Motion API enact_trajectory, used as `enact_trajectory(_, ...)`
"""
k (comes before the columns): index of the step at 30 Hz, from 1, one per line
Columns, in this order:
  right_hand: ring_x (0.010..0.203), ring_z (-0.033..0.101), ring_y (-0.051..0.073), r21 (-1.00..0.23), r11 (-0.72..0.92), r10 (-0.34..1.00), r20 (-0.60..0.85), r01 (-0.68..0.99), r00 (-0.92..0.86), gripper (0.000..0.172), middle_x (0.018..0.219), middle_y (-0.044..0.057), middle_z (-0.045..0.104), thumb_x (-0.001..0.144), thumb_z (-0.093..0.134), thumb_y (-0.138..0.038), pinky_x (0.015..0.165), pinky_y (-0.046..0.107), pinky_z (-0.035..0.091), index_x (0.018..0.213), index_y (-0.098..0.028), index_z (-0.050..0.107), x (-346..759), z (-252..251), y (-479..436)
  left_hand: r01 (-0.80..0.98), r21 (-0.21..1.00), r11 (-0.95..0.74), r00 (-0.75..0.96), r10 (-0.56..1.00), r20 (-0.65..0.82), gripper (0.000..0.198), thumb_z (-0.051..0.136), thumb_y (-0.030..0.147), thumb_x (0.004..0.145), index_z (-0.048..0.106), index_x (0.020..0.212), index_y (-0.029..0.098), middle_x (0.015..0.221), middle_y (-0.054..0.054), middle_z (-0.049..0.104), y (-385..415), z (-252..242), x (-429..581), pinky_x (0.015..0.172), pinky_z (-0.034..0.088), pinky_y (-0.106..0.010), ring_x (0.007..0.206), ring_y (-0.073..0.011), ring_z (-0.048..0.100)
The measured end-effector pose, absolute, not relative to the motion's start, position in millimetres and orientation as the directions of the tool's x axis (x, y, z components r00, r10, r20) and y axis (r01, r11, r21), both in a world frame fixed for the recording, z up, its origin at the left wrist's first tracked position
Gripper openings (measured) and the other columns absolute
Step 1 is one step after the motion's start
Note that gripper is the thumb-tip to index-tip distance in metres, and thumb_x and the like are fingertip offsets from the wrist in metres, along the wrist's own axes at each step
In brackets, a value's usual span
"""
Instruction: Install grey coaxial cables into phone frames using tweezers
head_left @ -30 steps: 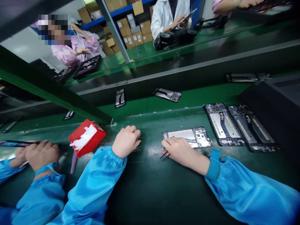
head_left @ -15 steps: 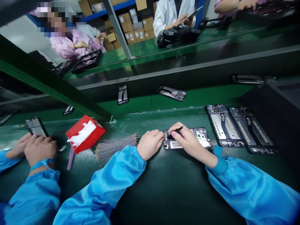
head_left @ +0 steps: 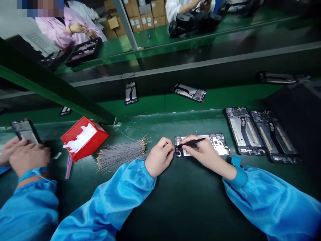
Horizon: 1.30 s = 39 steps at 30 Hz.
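Note:
An opened phone (head_left: 218,142) lies sideways on the dark green bench, its circuit board showing at the right end. My right hand (head_left: 203,150) pinches a black pointed tool (head_left: 193,142) above the phone's left half. At the phone's left end rests my left hand (head_left: 161,156), fingers curled together; whatever is between its fingertips is too small to make out. Left of that hand is a bundle of thin grey cables (head_left: 121,154) with gold-coloured tips.
Two opened phones (head_left: 245,130) (head_left: 276,135) lie at the right beside a black box (head_left: 298,107). A red bin (head_left: 85,139) stands left, near a green post (head_left: 62,90). A co-worker's hands (head_left: 30,155) hold a phone at far left. More phones (head_left: 131,93) (head_left: 189,92) lie behind.
The view has shifted slightly. The black tool in my right hand now lies flatter, its free end pointing right. My left hand's fingers are more bent at the phone's end.

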State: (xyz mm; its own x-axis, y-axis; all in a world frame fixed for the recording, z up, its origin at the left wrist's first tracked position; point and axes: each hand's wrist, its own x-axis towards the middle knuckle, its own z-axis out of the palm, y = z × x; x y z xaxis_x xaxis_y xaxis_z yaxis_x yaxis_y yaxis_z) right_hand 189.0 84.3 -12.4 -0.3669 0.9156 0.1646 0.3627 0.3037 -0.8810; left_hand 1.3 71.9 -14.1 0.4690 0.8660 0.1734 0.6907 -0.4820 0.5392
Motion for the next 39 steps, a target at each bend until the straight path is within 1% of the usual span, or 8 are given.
enact_trajectory(6, 0.082, 0.061, 0.014, -0.907, 0.246, 0.928, 0.118, 0.343, -0.355, 0.010, 0.088, 0.001, 0.065, 0.081, 0.054, -0.020, 0.070, 0.026, 0.048, 0.087, -0.021, 0.062, 189.4, -13.5, 85.1, 0.673, 0.545, -0.501, 0.466, 0.859, 0.213, 0.010, 0.045, 0.013, 0.081, 0.054, 0.078, 0.017, 0.086, -0.003, 0.050, 72.2, -15.5, 1.8, 0.068, 0.047, -0.023, 0.072, -0.0112, 0.051)
enact_trajectory(10, 0.082, 0.061, 0.013, -0.916, 0.227, 0.927, 0.100, 0.331, -0.360, 0.010, 0.089, 0.001, 0.065, 0.081, 0.054, -0.020, 0.069, 0.024, 0.047, 0.087, -0.021, 0.062, 189.2, -12.8, 85.0, 0.659, 0.568, -0.493, 0.457, 0.862, 0.219, 0.010, 0.045, 0.012, 0.081, 0.054, 0.078, 0.017, 0.086, -0.004, 0.050, 72.3, -16.1, 1.9, 0.067, 0.046, -0.023, 0.072, -0.0109, 0.051)
enact_trajectory(19, 0.079, 0.061, 0.014, -0.915, 0.232, 0.924, 0.101, 0.329, -0.369, 0.009, 0.087, 0.001, 0.066, 0.080, 0.055, -0.020, 0.068, 0.026, 0.048, 0.084, -0.020, 0.063, 189.0, -9.9, 85.6, 0.671, 0.541, -0.507, 0.473, 0.855, 0.214, 0.010, 0.045, 0.012, 0.080, 0.053, 0.077, 0.017, 0.085, -0.003, 0.049, 71.8, -15.7, 2.9, 0.067, 0.046, -0.023, 0.072, -0.0114, 0.050)
enact_trajectory(25, 0.080, 0.061, 0.014, -0.921, 0.215, 0.928, 0.090, 0.325, -0.361, 0.010, 0.087, 0.001, 0.066, 0.080, 0.054, -0.021, 0.069, 0.025, 0.048, 0.086, -0.020, 0.062, 189.0, -10.7, 85.3, 0.672, 0.555, -0.490, 0.457, 0.864, 0.210, 0.009, 0.045, 0.013, 0.081, 0.053, 0.077, 0.016, 0.085, -0.004, 0.049, 72.2, -16.0, 2.7, 0.066, 0.047, -0.023, 0.071, -0.0115, 0.050)
enact_trajectory(30, 0.081, 0.061, 0.015, -0.919, 0.224, 0.926, 0.097, 0.323, -0.365, 0.010, 0.088, 0.002, 0.066, 0.080, 0.054, -0.021, 0.070, 0.026, 0.048, 0.086, -0.020, 0.063, 188.6, -12.1, 85.1, 0.675, 0.544, -0.498, 0.466, 0.860, 0.210, 0.010, 0.045, 0.013, 0.080, 0.053, 0.077, 0.017, 0.085, -0.003, 0.049, 72.0, -16.3, 3.0, 0.066, 0.047, -0.023, 0.071, -0.0111, 0.051)
enact_trajectory(35, 0.076, 0.061, 0.014, -0.914, 0.231, 0.924, 0.100, 0.332, -0.368, 0.009, 0.085, 0.002, 0.066, 0.080, 0.054, -0.021, 0.066, 0.025, 0.049, 0.085, -0.020, 0.062, 187.8, -10.1, 86.2, 0.671, 0.539, -0.509, 0.470, 0.855, 0.221, 0.010, 0.044, 0.013, 0.081, 0.053, 0.077, 0.017, 0.085, -0.003, 0.050, 71.9, -15.6, 3.1, 0.066, 0.047, -0.023, 0.070, -0.0108, 0.051)
enact_trajectory(39, 0.080, 0.061, 0.015, -0.876, 0.315, 0.903, 0.159, 0.364, -0.399, 0.010, 0.085, 0.002, 0.065, 0.080, 0.053, -0.017, 0.069, 0.027, 0.049, 0.086, -0.020, 0.060, 188.5, -8.1, 84.1, 0.668, 0.551, -0.500, 0.469, 0.858, 0.210, 0.010, 0.044, 0.013, 0.081, 0.052, 0.076, 0.017, 0.085, -0.003, 0.050, 72.2, -14.6, 3.0, 0.066, 0.047, -0.023, 0.070, -0.0108, 0.051)
